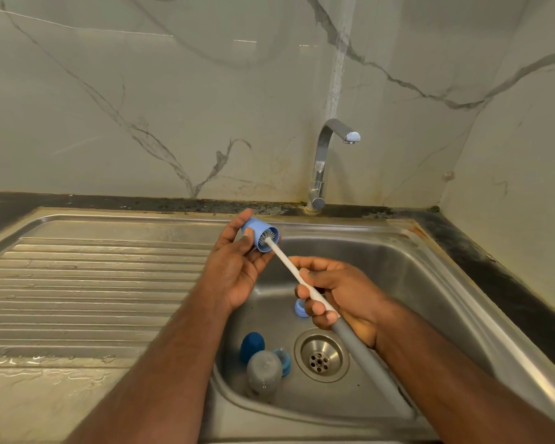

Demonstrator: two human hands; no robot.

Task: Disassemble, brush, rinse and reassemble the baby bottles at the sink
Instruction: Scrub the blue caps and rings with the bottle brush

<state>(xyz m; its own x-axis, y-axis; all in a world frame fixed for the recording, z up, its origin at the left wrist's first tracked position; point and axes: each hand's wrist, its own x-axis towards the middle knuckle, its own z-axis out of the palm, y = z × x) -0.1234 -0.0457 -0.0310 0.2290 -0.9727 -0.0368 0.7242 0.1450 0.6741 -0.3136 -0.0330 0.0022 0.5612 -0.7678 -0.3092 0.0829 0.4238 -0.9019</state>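
Note:
My left hand [234,267] grips a light blue bottle cap [259,233] above the sink's back left corner, its open end facing right. My right hand [337,294] holds the white and grey handle of a bottle brush [289,262], whose bristle head sits inside the cap. Down in the sink basin [414,283] lie a clear grey bottle body [264,371], a dark blue cap [252,346], a blue ring with a teat [283,360] and a small light blue part [299,309] partly hidden by my right fingers.
The chrome tap [324,161] stands behind the basin with no water running. A wet ridged draining board [93,283] stretches to the left. The drain strainer [321,355] sits mid basin. Marble wall tiles rise behind and to the right.

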